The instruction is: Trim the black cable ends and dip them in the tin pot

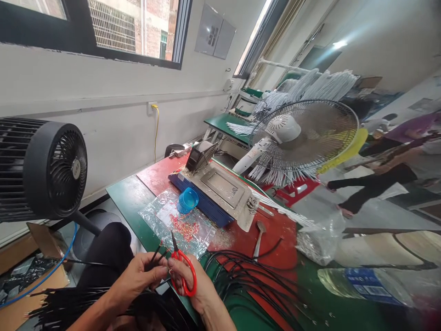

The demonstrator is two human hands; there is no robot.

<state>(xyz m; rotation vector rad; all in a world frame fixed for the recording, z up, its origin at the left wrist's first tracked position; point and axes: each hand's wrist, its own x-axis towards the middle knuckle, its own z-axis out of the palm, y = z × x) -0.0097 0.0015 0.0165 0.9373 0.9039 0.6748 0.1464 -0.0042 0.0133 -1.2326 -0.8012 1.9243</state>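
In the head view, my left hand point(139, 276) pinches a black cable point(156, 251) whose end shows reddish tips. Close beside it, my right hand point(206, 287) is wrapped round red-handled scissors point(193, 276), the dark blades pointing up and away. The two hands nearly touch, so whether the right fingers also hold the cable is hidden. A bundle of black cables point(65, 305) with stripped ends lies across my lap at lower left. More black cables point(255, 280) spread over the table to the right. Small red and yellowish clippings point(186, 228) lie on a clear plastic bag point(148, 211) beyond my hands.
A blue cup point(188, 200) stands beside a blue-sided machine point(206, 202) with a grey, recessed top. A spoon point(259, 236) lies to its right, near a clear bottle point(365, 282). A black fan point(55, 168) stands left, a white fan point(282, 131) behind the table. Blurred people point(386, 170) are at right.
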